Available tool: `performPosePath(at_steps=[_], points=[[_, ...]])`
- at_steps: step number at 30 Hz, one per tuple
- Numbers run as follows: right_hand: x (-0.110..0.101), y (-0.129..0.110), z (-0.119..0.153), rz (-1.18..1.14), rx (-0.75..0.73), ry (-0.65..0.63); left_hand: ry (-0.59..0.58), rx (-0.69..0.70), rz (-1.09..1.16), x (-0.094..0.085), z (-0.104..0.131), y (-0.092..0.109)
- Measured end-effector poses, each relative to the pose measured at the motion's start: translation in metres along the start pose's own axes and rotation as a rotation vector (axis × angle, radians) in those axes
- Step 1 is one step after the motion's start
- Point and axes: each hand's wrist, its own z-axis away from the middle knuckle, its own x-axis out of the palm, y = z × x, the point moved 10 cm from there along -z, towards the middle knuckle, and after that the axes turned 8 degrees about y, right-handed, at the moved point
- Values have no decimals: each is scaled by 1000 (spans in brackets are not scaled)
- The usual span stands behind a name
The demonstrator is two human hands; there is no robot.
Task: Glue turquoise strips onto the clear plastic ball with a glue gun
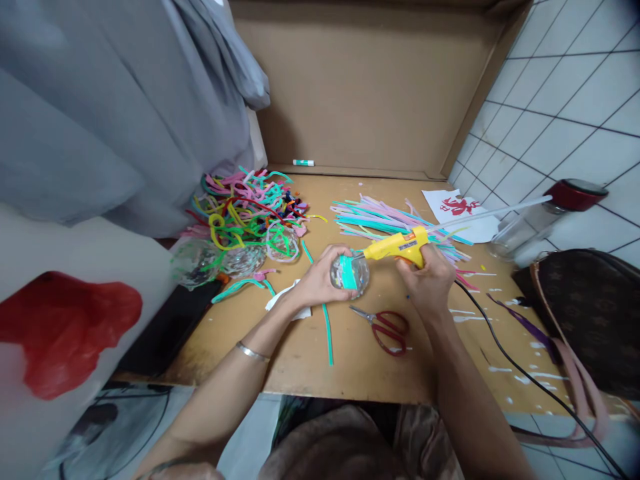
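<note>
My left hand (323, 275) is closed round a small clear round container (363, 279) with a teal strip (349, 272) across it. In my right hand (430, 273) is a yellow hot glue gun (397, 248), its handle gripped and a long clear glue stick (493, 212) poking out of its back. The nozzle points left and meets or nearly meets the container by the teal strip; I cannot tell which. Red-handled scissors (387, 330) lie just below on the table. A teal pipe cleaner (328, 333) runs beside my left wrist, near a white paper piece (300, 312).
Tangled coloured pipe cleaners (240, 213) and clear containers (243, 260) fill the left back. Straight pipe cleaners (375, 217) lie behind the glue gun. At right are a bottle (530, 227), a brown bag (585, 313) and a black cord (493, 333). A cardboard wall (370, 93) stands behind.
</note>
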Motion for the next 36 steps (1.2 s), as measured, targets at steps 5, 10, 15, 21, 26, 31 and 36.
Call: performPosePath(at_steps=[5, 10, 15, 21, 26, 31, 36], points=[[6, -2, 2, 1, -13, -55, 3, 12, 4, 0, 0, 0], [9, 0, 2, -9, -9, -91, 10, 27, 6, 0, 0, -2], [10, 12, 1, -5, 76, -89, 5, 13, 8, 0, 0, -1], [15, 15, 3, 32, 113, -104, -2, 7, 8, 1, 0, -2], [20, 13, 3, -7, 130, -149, -8, 6, 9, 2, 0, -3], [21, 25, 2, -51, 261, -173, -2, 9, -5, 1, 0, -1], [22, 28, 4, -23, 281, -182, 4, -7, -13, 1, 0, -5]])
